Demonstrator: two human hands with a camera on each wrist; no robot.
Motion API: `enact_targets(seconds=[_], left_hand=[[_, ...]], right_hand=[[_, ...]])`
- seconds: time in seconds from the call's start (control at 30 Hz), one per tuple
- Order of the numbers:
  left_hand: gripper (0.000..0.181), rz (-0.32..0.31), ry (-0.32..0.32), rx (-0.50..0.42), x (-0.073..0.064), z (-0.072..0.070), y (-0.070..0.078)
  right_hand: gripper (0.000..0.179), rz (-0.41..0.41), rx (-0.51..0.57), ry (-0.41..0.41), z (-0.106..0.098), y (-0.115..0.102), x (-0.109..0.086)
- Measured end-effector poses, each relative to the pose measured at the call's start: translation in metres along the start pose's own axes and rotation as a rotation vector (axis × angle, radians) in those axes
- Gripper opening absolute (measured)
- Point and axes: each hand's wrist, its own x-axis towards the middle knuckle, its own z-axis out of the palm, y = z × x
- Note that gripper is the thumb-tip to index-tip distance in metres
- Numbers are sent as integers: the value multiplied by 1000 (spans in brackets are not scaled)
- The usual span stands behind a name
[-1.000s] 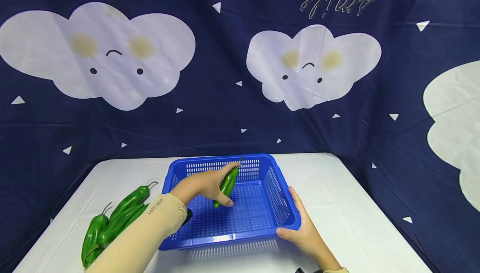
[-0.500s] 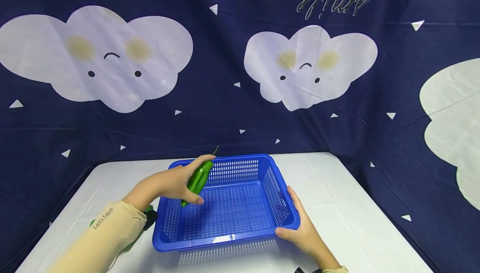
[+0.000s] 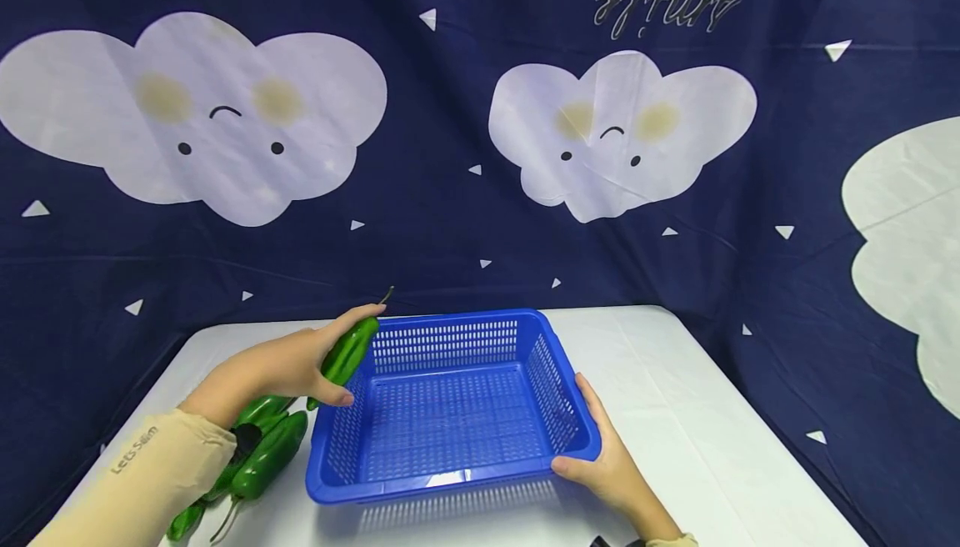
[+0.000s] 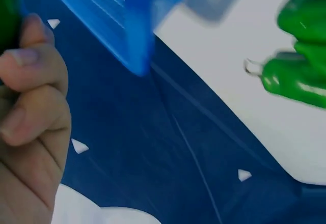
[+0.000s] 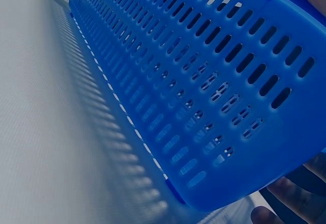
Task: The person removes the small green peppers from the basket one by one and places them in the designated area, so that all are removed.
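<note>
My left hand (image 3: pixel 296 363) holds a green chili pepper (image 3: pixel 351 351) over the left rim of a blue plastic basket (image 3: pixel 442 480). The pepper is tilted, with its thin stem pointing up. In the left wrist view, curled fingers (image 4: pixel 38 76) show beside part of that pepper (image 4: pixel 7 15). My right hand (image 3: pixel 611 468) grips the basket at its near right corner, thumb on the rim and fingers along the outer side. Nothing lies in the visible part of the basket. Several green peppers (image 3: pixel 270 455) lie on the table at left, partly hidden by my left forearm.
A white-covered table (image 3: pixel 675 414) carries everything. Behind it hangs a dark blue curtain (image 3: pixel 450 238) printed with clouds and small triangles. The left wrist view shows the loose peppers (image 4: pixel 305 76) near the table's edge.
My left hand has moved left with the pepper, from above the basket's middle to its left rim. The basket's left side has shifted slightly left. My right hand has stayed put.
</note>
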Motion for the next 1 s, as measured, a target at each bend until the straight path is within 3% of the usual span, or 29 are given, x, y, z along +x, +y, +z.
enact_targets(seconds=[0.33,0.53,0.77,1.0], left_hand=[[121,-23,66,194,-20,-14,-39],[125,-69,83,210,-34,-24,-68],[128,-118,93,149,-46,-28,-105],[128,-226,87,149,-55,-30,-134]], right_hand=[[116,-3,0,1,-1,2,0],[116,-5,-2,1,-1,2,1],[116,6,2,8,0,0,1],[116,9,5,5,0,0,1]])
